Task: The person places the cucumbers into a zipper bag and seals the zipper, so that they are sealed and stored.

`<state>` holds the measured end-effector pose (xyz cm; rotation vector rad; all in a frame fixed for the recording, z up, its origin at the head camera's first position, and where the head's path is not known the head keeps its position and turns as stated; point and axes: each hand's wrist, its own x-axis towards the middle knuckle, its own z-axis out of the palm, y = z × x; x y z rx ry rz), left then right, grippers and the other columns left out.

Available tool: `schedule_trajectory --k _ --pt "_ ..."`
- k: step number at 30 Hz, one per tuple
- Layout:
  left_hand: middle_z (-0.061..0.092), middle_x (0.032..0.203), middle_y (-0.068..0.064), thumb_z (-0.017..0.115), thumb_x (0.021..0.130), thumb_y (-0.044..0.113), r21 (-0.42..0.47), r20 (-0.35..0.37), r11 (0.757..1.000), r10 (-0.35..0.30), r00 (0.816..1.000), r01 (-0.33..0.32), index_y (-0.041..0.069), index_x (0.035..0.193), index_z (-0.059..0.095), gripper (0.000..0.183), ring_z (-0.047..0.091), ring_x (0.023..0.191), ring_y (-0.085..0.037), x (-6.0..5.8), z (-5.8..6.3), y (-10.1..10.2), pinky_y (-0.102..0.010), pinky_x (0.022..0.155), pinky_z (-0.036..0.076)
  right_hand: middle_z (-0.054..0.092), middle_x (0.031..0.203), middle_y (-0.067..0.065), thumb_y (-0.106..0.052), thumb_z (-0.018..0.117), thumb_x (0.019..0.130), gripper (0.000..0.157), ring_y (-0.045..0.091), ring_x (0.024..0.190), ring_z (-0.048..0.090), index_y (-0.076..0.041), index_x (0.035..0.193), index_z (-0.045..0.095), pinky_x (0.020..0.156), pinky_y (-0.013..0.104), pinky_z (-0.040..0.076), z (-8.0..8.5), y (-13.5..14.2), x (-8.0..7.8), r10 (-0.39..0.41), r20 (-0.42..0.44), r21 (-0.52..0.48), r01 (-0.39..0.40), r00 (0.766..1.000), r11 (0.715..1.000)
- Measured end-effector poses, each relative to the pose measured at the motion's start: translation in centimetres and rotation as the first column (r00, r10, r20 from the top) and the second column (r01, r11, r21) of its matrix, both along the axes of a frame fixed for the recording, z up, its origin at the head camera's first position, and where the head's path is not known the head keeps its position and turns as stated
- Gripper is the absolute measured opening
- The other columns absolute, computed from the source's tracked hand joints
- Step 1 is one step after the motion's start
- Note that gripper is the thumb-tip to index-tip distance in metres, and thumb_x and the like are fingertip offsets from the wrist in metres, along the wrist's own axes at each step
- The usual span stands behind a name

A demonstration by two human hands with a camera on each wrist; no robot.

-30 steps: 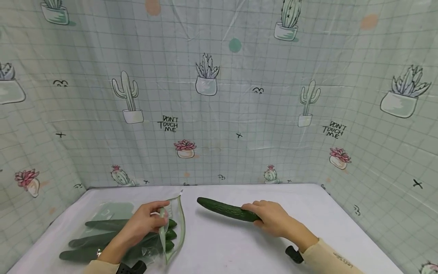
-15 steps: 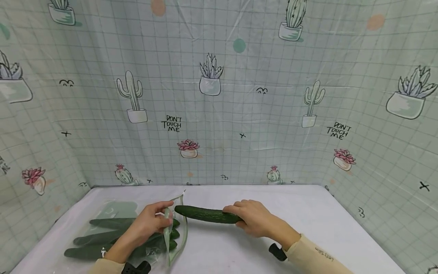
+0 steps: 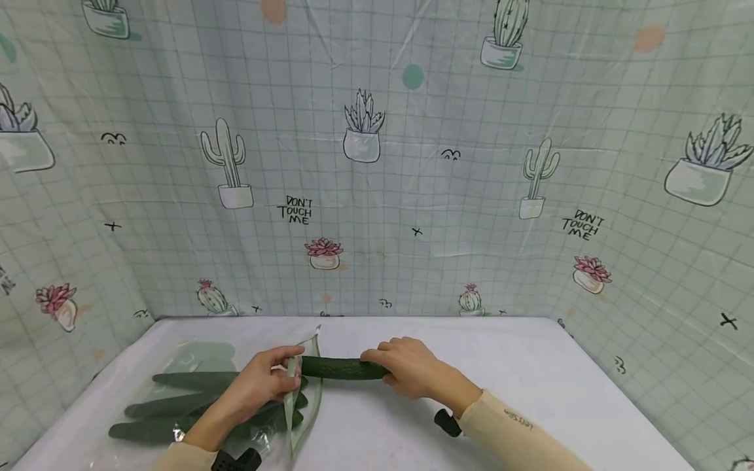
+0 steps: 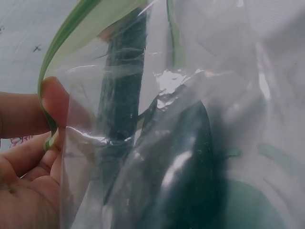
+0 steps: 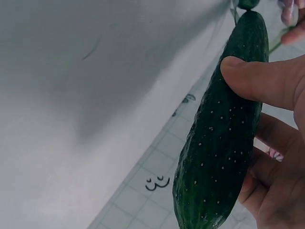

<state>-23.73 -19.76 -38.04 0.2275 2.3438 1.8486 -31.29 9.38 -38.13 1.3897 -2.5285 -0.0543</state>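
A long dark green cucumber is gripped near its right end by my right hand, thumb and fingers around it in the right wrist view. Its left end lies inside the mouth of a clear zip bag with a green edge. My left hand pinches the bag's near rim between thumb and fingers, holding the mouth apart. Several cucumbers lie side by side within the bag. Through the plastic in the left wrist view, dark green cucumbers show close to the left fingers.
The white table stretches to the right of the bag. Behind it hangs a grid-patterned curtain with cactus prints, which also closes in both sides. A black strap device is on the right wrist.
My right hand has moved left with the cucumber, whose left end passed from outside the bag into its mouth. The left hand keeps its pinch on the rim.
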Motion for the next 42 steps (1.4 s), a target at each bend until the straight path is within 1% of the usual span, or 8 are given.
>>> schedule_trajectory --k 6,10,13,21,26,31,38,42 --pt "0.034 0.107 -0.015 0.062 0.086 -0.006 0.007 -0.005 1.0 0.007 1.0 -0.007 -0.005 0.144 0.037 0.062 0.04 0.063 -0.016 0.0 -0.1 0.2 -0.033 0.056 0.038 0.063 0.102 -0.009 -0.015 0.074 0.083 0.046 0.014 0.088 0.06 -0.028 0.125 0.059 0.078 0.03 0.049 -0.4 -2.5 -1.4 -0.03 0.031 0.003 0.03 0.999 1.0" --pt "0.032 0.099 -0.011 0.06 0.086 -0.008 0.02 0.008 1.0 0.015 1.0 -0.016 -0.004 0.144 0.037 0.062 0.041 0.064 -0.016 -0.1 -0.3 0.2 -0.033 0.055 0.037 0.063 0.101 -0.01 -0.016 0.074 0.082 0.045 0.013 0.089 0.061 -0.03 0.122 0.059 0.078 0.03 0.049 -0.8 -4.0 -2.1 -0.026 0.066 -0.017 0.027 0.998 0.999" --pt "0.033 0.098 -0.011 0.06 0.087 -0.008 0.022 0.003 1.0 0.012 1.0 -0.012 -0.005 0.144 0.037 0.062 0.041 0.064 -0.016 -0.2 -0.3 0.3 -0.032 0.055 0.037 0.064 0.102 -0.01 -0.017 0.075 0.082 0.045 0.012 0.091 0.061 -0.03 0.122 0.059 0.08 0.031 0.049 -0.9 -4.9 -2.4 -0.025 0.096 -0.033 0.028 0.995 0.999" --pt "0.041 0.096 -0.012 0.06 0.088 -0.007 0.038 0.014 0.999 -0.003 1.0 0.003 -0.007 0.144 0.035 0.062 0.047 0.065 -0.016 -0.2 -0.5 0.4 -0.031 0.055 0.038 0.064 0.115 -0.009 -0.019 0.075 0.083 0.043 0.011 0.102 0.06 -0.029 0.122 0.058 0.086 0.031 0.049 -1.3 -6.7 -2.9 -0.03 0.195 -0.047 0.039 0.98 0.998" --pt "0.047 0.098 -0.014 0.061 0.087 -0.007 0.032 0.013 0.999 0.0 1.0 0.0 -0.007 0.143 0.035 0.062 0.051 0.066 -0.016 -0.2 -0.7 0.5 -0.031 0.056 0.04 0.064 0.113 -0.009 -0.022 0.076 0.082 0.042 0.009 0.099 0.06 -0.03 0.12 0.06 0.084 0.031 0.048 -1.5 -7.5 -3.2 -0.042 0.236 -0.053 0.056 0.971 0.997" --pt "0.051 0.098 -0.014 0.062 0.088 -0.004 0.026 0.024 1.0 -0.012 1.0 0.012 -0.008 0.143 0.035 0.062 0.053 0.066 -0.015 -0.3 -1.0 0.4 -0.031 0.057 0.043 0.065 0.104 -0.01 -0.028 0.077 0.081 0.041 0.007 0.089 0.059 -0.03 0.118 0.06 0.075 0.029 0.048 -1.7 -7.8 -3.3 -0.078 0.292 -0.027 0.09 0.953 0.996" --pt "0.047 0.097 -0.012 0.061 0.087 -0.005 0.023 0.026 1.0 -0.002 1.0 0.001 -0.007 0.143 0.035 0.062 0.05 0.064 -0.015 -0.2 -1.0 0.4 -0.032 0.056 0.042 0.064 0.102 -0.012 -0.034 0.079 0.078 0.039 0.008 0.09 0.051 -0.028 0.114 0.066 0.072 0.026 0.045 -1.6 -6.4 -3.3 -0.109 0.278 -0.049 0.127 0.954 0.991" --pt "0.047 0.095 -0.012 0.062 0.088 -0.005 0.016 0.024 1.0 -0.001 1.0 0.001 -0.007 0.143 0.036 0.061 0.046 0.061 -0.014 -0.3 -1.0 0.4 -0.032 0.055 0.04 0.064 0.103 -0.011 -0.032 0.08 0.078 0.038 0.009 0.093 0.052 -0.026 0.113 0.067 0.075 0.028 0.046 -1.6 -4.9 -3.6 -0.114 0.314 -0.064 0.14 0.943 0.988"
